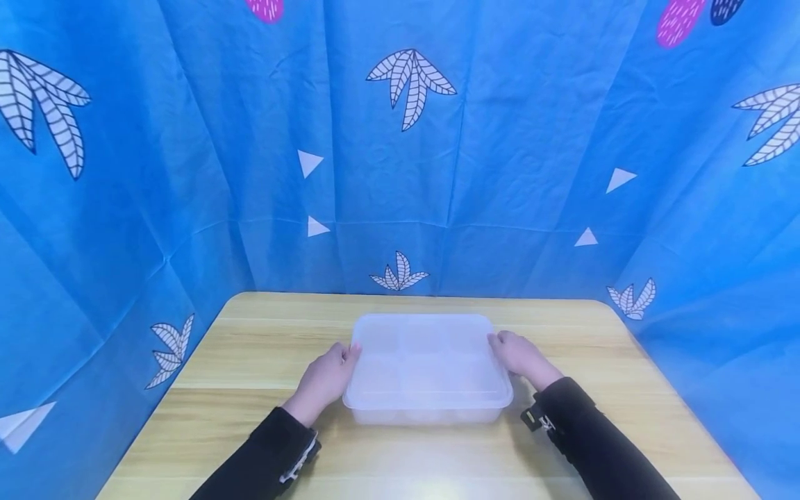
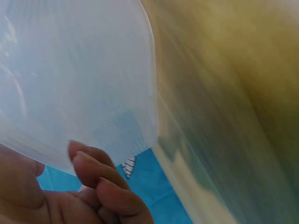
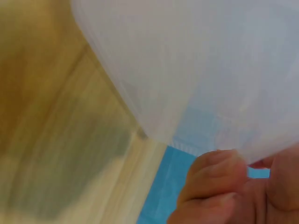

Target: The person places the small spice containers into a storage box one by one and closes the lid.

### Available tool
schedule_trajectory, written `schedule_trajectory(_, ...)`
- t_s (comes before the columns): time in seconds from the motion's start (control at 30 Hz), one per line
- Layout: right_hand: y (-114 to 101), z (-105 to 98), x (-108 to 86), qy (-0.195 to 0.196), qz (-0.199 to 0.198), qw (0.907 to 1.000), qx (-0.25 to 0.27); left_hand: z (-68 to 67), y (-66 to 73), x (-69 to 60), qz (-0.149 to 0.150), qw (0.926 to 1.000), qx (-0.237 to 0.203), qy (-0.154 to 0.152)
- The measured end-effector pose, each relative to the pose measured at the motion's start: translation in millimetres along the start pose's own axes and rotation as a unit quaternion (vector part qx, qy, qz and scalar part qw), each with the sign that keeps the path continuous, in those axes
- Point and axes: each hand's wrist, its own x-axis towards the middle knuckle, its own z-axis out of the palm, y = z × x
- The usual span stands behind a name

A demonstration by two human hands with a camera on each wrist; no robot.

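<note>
A translucent white plastic storage box (image 1: 428,417) with a flat lid (image 1: 428,361) is at the middle of the table, and faint dividing lines show through the lid. At the box's left side, my left hand (image 1: 326,375) grips the rim, its thumb by the lid edge. The right hand (image 1: 521,357) holds the opposite rim. In the left wrist view, curled fingers (image 2: 100,175) lie against the box wall under the rim. Similarly bent fingers (image 3: 215,179) touch the wall in the right wrist view. Whether the box bottom rests on the table cannot be told.
The light wood-grain table (image 1: 262,326) has rounded far corners. A blue curtain (image 1: 500,160) printed with leaves and triangles hangs behind it and along both sides. Dark sleeves (image 1: 259,455) with strap buckles cover both forearms.
</note>
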Motion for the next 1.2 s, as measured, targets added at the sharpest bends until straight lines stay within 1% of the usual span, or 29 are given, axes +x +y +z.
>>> schedule_trajectory(0.07, 0, -4, 2.8, -0.004, 0.005, 0.9999, 0.009, -1.4, 3.4, -7.6, -0.001, 0.9999, 0.016, -0.001)
schedule_trajectory(0.17, 0, -9, 9.0, -0.007, 0.002, 0.9999, 0.014, -2.3, 8.7, -18.3, -0.008, 0.9994, 0.034, -0.002)
schedule_trajectory(0.27, 1, -13, 18.0, -0.004, -0.009, 0.9999, 0.013, -3.2, 13.7, -28.4, -0.012, 0.999, 0.043, -0.002)
schedule_trajectory(0.37, 1, -15, 27.1, 0.007, -0.026, 0.9996, 0.004, -3.8, 17.3, -37.7, -0.006, 0.9983, 0.058, 0.005)
schedule_trajectory(0.53, 1, -17, 39.2, 0.026, -0.053, 0.9982, -0.005, -4.0, 21.0, -53.3, 0.018, 0.9958, 0.087, 0.022)
schedule_trajectory(0.63, 1, -17, 45.5, 0.02, -0.07, 0.9974, 0.003, -1.7, 21.3, -61.3, 0.041, 0.994, 0.095, 0.035)
schedule_trajectory(0.7, 1, -16, 49.0, 0.018, -0.08, 0.9966, 0.006, 0.6, 21.1, -65.0, 0.056, 0.9935, 0.09, 0.042)
schedule_trajectory(0.83, 0, -14, 52.0, 0.022, -0.09, 0.9957, 0.01, 3.1, 19.7, -67.2, 0.073, 0.9932, 0.075, 0.051)
schedule_trajectory(0.9, -1, -13, 51.3, 0.025, -0.087, 0.9958, 0.015, 2.9, 19.2, -66.8, 0.078, 0.993, 0.07, 0.056)
schedule_trajectory(1.07, 0, -12, 47.7, 0.024, -0.074, 0.9966, 0.026, 2.0, 18.4, -63.4, 0.072, 0.9938, 0.058, 0.061)
schedule_trajectory(1.17, 1, -13, 45.1, 0.019, -0.065, 0.9974, 0.024, 0.2, 17.5, -58.5, 0.066, 0.9939, 0.062, 0.063)
schedule_trajectory(1.2, 2, -14, 43.9, 0.019, -0.061, 0.9977, 0.024, -0.1, 17.0, -56.1, 0.06, 0.9947, 0.059, 0.059)
